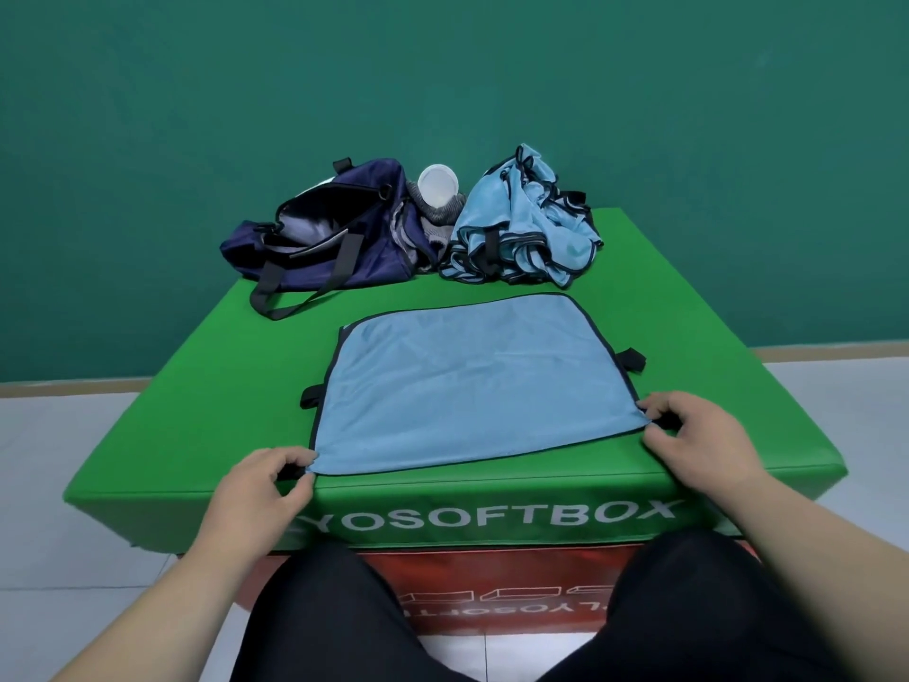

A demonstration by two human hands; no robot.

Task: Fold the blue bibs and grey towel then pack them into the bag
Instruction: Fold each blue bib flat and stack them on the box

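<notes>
1. Nearest the camera, the person's knees in black trousers [319,622] sit on either side of a red box [492,578], which carries a green soft box [196,396] lettered in white along its near face.
2. The left hand [260,489] is at the near edge of the green soft box. Its thumb and curled fingers pinch the near left corner of a flat blue bib [472,386], at a small black tab.
3. The right hand [698,435] is at the same edge, further right. Its fingers are curled and pinch the near right corner of the flat blue bib, again at a black tab.
4. The flat blue bib lies spread on the near half of the green soft box, edged in black. A black side tab [310,397] sticks out on its left and another [631,360] on its right.
5. At the far left of the box top lies a navy bag [324,233] with its mouth open. One black strap [275,292] trails toward the near side.
6. Just right of the bag is the grey towel [438,214], bunched around a white round object [438,184].
7. At the far right, touching the towel, a crumpled pile of blue bibs [526,224] lies unfolded.
8. Beyond is a dark green wall [442,66], above a pale tiled floor [49,435].
</notes>
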